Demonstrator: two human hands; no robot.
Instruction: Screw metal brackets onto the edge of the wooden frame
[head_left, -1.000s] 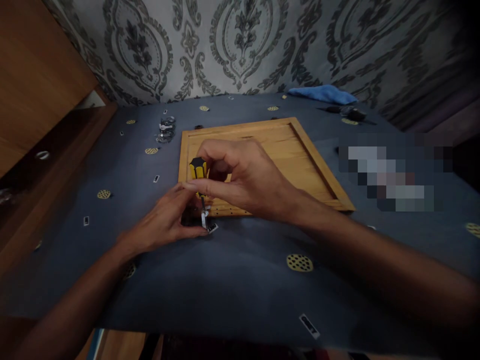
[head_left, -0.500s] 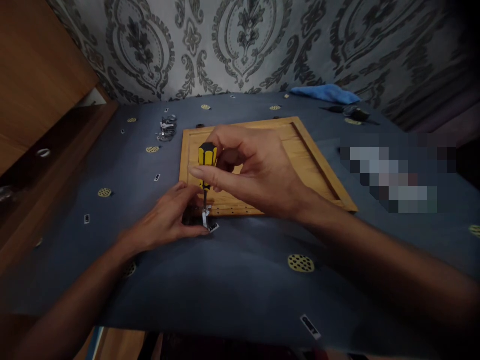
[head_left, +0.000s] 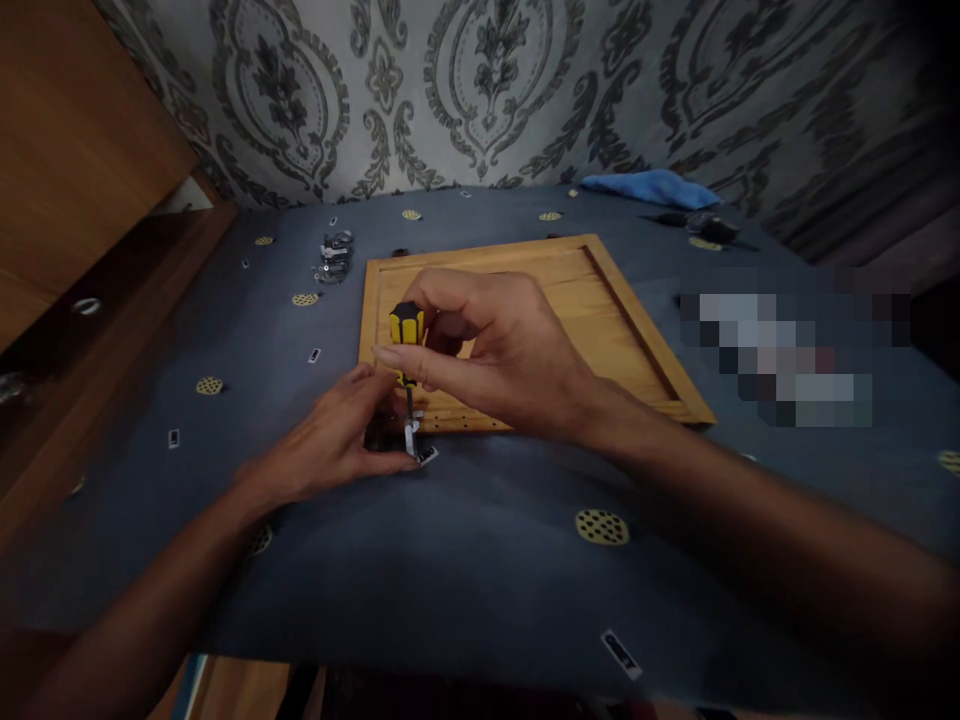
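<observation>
Fingers and thumb of my right hand (head_left: 495,350) are closed round the yellow and black handle of a screwdriver (head_left: 407,325). Its shaft points down, with the tip at a small metal hinge (head_left: 411,437) on the near left corner of a framed wooden panel (head_left: 630,330). My left hand (head_left: 334,435) grips the hinge from the left, thumb against its near end and fingers over the panel's edge. Those fingertips are partly hidden. Several small dark holes run along the panel's near edge, to the right of the hinge.
More metal hinges (head_left: 335,257) lie in a cluster beyond the panel's left side. At the back right are a blue cloth (head_left: 652,187) and a dark tool (head_left: 705,228). A blurred-out object (head_left: 780,345) lies to the right. A wooden cabinet (head_left: 90,130) stands at the left.
My right hand and the screwdriver handle have shifted slightly down and left, the fingers turned a little around the handle. My left hand, the hinge and the panel have stayed put.
</observation>
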